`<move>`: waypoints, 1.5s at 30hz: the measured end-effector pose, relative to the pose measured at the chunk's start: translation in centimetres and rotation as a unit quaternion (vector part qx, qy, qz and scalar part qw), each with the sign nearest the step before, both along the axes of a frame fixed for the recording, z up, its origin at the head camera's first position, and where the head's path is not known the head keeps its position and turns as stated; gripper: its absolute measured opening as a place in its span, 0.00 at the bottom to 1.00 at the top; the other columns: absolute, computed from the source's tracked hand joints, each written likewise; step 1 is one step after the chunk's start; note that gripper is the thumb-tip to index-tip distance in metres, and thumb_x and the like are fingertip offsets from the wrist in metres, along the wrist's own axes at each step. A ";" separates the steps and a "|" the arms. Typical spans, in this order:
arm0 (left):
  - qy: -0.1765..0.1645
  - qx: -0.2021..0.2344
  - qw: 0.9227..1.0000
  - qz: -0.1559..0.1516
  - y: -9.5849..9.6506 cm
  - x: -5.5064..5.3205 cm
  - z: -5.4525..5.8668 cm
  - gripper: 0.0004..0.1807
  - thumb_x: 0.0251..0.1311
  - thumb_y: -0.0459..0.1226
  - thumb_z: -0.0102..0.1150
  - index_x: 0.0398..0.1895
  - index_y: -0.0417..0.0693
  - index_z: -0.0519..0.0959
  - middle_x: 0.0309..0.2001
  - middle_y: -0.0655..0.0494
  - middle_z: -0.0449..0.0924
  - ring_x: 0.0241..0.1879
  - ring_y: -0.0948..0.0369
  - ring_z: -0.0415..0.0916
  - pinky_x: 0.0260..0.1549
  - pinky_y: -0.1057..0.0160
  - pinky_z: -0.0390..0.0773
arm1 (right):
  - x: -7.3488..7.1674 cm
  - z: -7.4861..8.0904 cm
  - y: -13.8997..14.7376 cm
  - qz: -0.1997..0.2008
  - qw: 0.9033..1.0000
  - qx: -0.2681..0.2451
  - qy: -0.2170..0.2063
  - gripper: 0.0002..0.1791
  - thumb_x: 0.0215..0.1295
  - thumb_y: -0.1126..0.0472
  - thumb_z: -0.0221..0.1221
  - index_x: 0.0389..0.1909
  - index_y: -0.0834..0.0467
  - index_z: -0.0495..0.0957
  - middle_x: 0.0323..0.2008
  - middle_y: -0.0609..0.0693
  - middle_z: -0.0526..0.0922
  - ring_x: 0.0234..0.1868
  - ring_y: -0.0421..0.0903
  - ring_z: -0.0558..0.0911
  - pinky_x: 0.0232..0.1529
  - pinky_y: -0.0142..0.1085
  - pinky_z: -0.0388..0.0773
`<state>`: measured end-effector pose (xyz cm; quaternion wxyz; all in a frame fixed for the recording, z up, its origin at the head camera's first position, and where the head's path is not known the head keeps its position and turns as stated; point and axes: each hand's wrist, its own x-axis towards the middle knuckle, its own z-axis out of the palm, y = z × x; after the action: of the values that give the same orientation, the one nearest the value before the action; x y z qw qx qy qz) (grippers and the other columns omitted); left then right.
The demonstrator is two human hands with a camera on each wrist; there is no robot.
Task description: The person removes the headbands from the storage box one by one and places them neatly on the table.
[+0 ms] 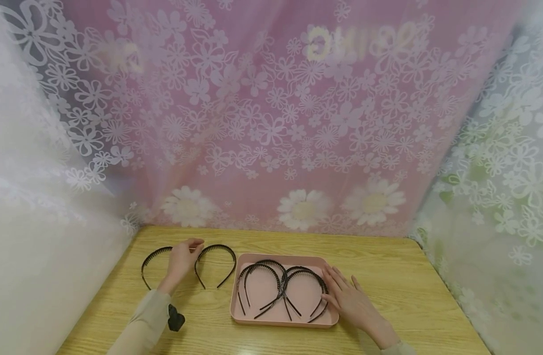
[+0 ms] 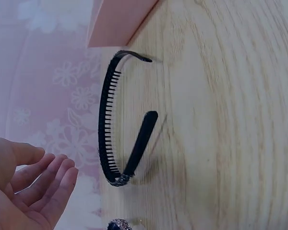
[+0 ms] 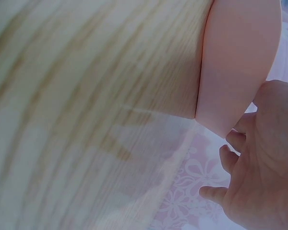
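Observation:
Two black toothed headbands lie on the table left of a pink tray (image 1: 282, 323). My left hand (image 1: 183, 259) hovers between the left headband (image 1: 153, 254) and the right headband (image 1: 216, 246), covering part of the left one. In the left wrist view, its fingers are loosely bent around nothing, beside a headband (image 2: 105, 115) with a sparkly patch near one end. Several more headbands (image 1: 264, 264) lie overlapping in the tray. My right hand (image 1: 353, 303) rests at the tray's right rim with fingers extended, thumb over the edge near the headbands. The tray's outer wall (image 3: 237, 62) shows beside that hand.
The wood-grain table (image 1: 200, 325) carries everything. A pink flowered curtain (image 1: 262, 123) hangs along its back edge. Pale sheets hang at the left (image 1: 54, 207) and right (image 1: 502, 236) sides. A black object (image 1: 176, 318) is at my left wrist.

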<state>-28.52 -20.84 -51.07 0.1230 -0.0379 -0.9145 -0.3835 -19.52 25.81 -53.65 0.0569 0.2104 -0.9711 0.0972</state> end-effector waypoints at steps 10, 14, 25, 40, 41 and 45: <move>0.000 0.019 1.000 -0.016 0.9 0.3 1.0 0.16 0.74 0.39 0.57 0.57 0.39 0.83 0.50 0.39 0.85 0.45 0.44 0.85 0.40 0.48 0.84 | 0.0 0.0 0.1 0.001 1.000 -0.005 0.002 0.36 0.75 0.48 0.57 0.76 0.61 0.62 0.77 0.56 0.60 0.77 0.58 0.60 0.69 0.69 0.56; -0.002 0.037 0.999 -0.032 1.8 0.2 1.3 0.16 0.74 0.39 0.57 0.58 0.40 0.82 0.49 0.40 0.86 0.45 0.46 0.85 0.39 0.49 0.85 | 0.0 0.1 0.1 0.000 1.000 -0.003 0.001 0.36 0.75 0.48 0.57 0.76 0.61 0.62 0.77 0.56 0.60 0.77 0.58 0.60 0.69 0.69 0.56; -0.005 0.083 0.992 -0.090 4.9 0.1 1.9 0.14 0.73 0.39 0.59 0.57 0.45 0.83 0.48 0.44 0.87 0.45 0.46 0.85 0.38 0.56 0.85 | 0.0 0.3 0.1 0.003 1.000 -0.003 -0.002 0.36 0.75 0.48 0.57 0.77 0.61 0.62 0.77 0.57 0.59 0.77 0.59 0.60 0.69 0.69 0.57; 0.003 0.032 0.983 -0.180 9.4 -0.3 1.2 0.11 0.71 0.35 0.59 0.53 0.43 0.84 0.46 0.48 0.87 0.41 0.51 0.85 0.41 0.54 0.85 | -0.2 0.1 0.1 0.005 1.000 -0.001 0.002 0.36 0.75 0.47 0.56 0.77 0.61 0.62 0.77 0.57 0.59 0.77 0.58 0.60 0.69 0.69 0.57; 0.002 0.025 0.982 -0.187 9.6 -0.3 1.0 0.11 0.71 0.35 0.59 0.53 0.43 0.84 0.46 0.48 0.87 0.42 0.51 0.85 0.41 0.54 0.85 | -0.2 0.1 0.1 0.005 1.000 -0.002 0.002 0.36 0.75 0.47 0.56 0.77 0.61 0.62 0.77 0.57 0.59 0.77 0.58 0.60 0.69 0.69 0.57; -0.003 -0.003 0.978 -0.208 10.5 -0.2 0.5 0.12 0.71 0.35 0.60 0.53 0.41 0.84 0.46 0.48 0.87 0.41 0.52 0.85 0.40 0.56 0.85 | -0.2 0.0 0.1 0.005 1.000 -0.006 0.000 0.36 0.75 0.47 0.56 0.77 0.60 0.61 0.78 0.57 0.59 0.77 0.58 0.60 0.69 0.69 0.56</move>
<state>-28.74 -10.35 -50.57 0.0371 -0.2265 -0.8882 -0.3981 -19.71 25.95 -53.61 0.0572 0.2145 -0.9696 0.1031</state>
